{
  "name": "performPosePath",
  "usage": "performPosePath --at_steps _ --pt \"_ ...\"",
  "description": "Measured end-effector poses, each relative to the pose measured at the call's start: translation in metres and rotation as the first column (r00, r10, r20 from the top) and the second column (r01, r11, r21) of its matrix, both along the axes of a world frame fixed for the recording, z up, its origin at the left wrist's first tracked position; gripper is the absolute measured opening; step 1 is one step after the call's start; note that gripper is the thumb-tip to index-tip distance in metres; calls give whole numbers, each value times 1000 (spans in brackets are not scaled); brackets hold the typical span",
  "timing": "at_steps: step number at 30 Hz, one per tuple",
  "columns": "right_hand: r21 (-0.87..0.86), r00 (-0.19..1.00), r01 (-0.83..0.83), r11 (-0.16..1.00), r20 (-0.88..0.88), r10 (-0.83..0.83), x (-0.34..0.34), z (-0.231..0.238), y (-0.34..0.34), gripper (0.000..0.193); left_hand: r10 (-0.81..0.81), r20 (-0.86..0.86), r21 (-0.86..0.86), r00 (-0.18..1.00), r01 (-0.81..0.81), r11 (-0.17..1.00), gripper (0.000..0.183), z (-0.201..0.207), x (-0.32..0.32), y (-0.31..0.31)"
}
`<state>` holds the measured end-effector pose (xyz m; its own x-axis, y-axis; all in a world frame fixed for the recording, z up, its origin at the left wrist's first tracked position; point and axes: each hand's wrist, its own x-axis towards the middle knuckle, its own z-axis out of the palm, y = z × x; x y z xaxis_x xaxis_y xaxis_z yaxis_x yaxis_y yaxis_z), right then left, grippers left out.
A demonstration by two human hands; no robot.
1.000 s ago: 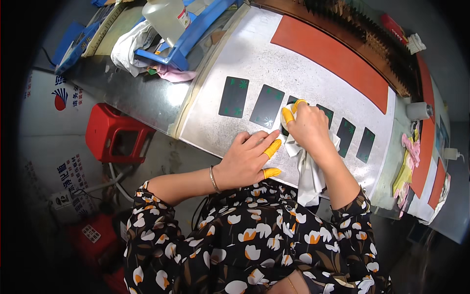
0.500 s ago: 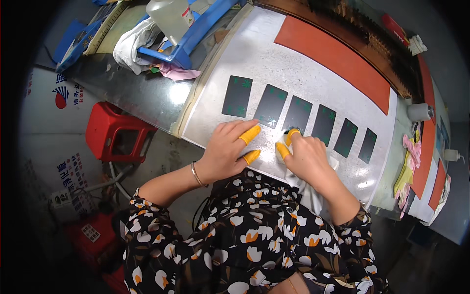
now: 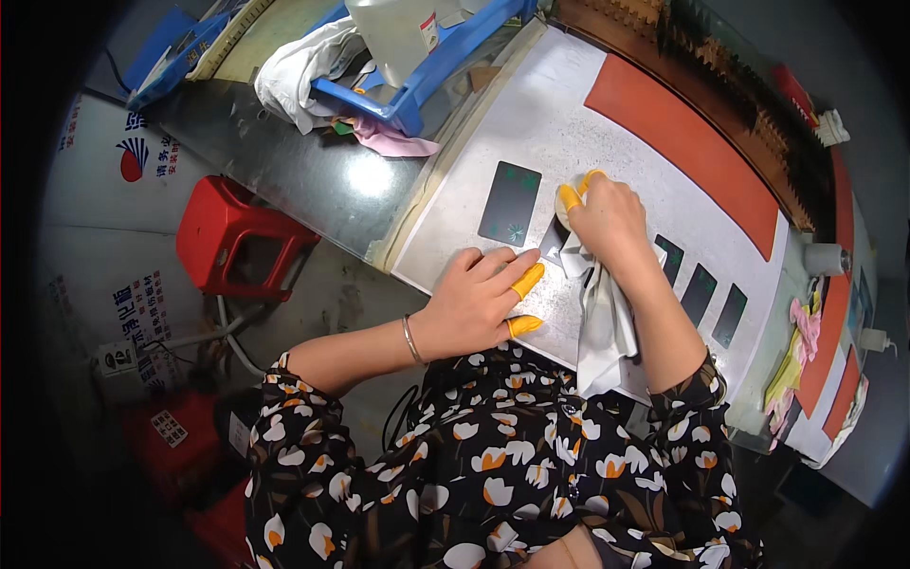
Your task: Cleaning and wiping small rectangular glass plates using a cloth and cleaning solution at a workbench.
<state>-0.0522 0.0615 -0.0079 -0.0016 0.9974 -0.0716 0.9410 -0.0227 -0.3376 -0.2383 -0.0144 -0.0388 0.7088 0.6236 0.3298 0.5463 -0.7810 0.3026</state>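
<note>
Several dark rectangular plates with green marks at their ends lie in a row on a white worktop (image 3: 493, 123). The leftmost plate (image 3: 510, 202) shows whole. Over the second plate (image 3: 551, 245), my right hand (image 3: 609, 220) pinches a white cloth (image 3: 604, 318), which covers much of it and trails toward the near edge. My left hand (image 3: 483, 296) lies with fingers stretched out, fingertips at that plate's near end. Yellow finger cots cover thumb and index finger on both hands. Right of my forearm lie more plates, among them a narrow-looking one (image 3: 730, 316).
An orange-red strip (image 3: 682, 142) runs along the far side, before a brown toothed rack (image 3: 739, 104). Beyond the left edge stands a blue tray (image 3: 417, 100) with a translucent bottle (image 3: 393, 38) and rags. A red stool (image 3: 237, 237) is at left, a grey spool (image 3: 827, 259) at right.
My right hand has moved away from me with the cloth, onto the second plate. My left hand stays at the plate's near end. The whole view has shifted somewhat.
</note>
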Motion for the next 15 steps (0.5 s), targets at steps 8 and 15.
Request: performPosePath --at_steps 8,15 --pt "0 999 -40 999 24 40 -11 2 -30 19 8 98 -13 995 -7 1000 43 2 -1 1" --pt "-65 994 -110 992 -10 109 -16 4 -51 26 27 359 -121 933 17 993 34 0 -15 3"
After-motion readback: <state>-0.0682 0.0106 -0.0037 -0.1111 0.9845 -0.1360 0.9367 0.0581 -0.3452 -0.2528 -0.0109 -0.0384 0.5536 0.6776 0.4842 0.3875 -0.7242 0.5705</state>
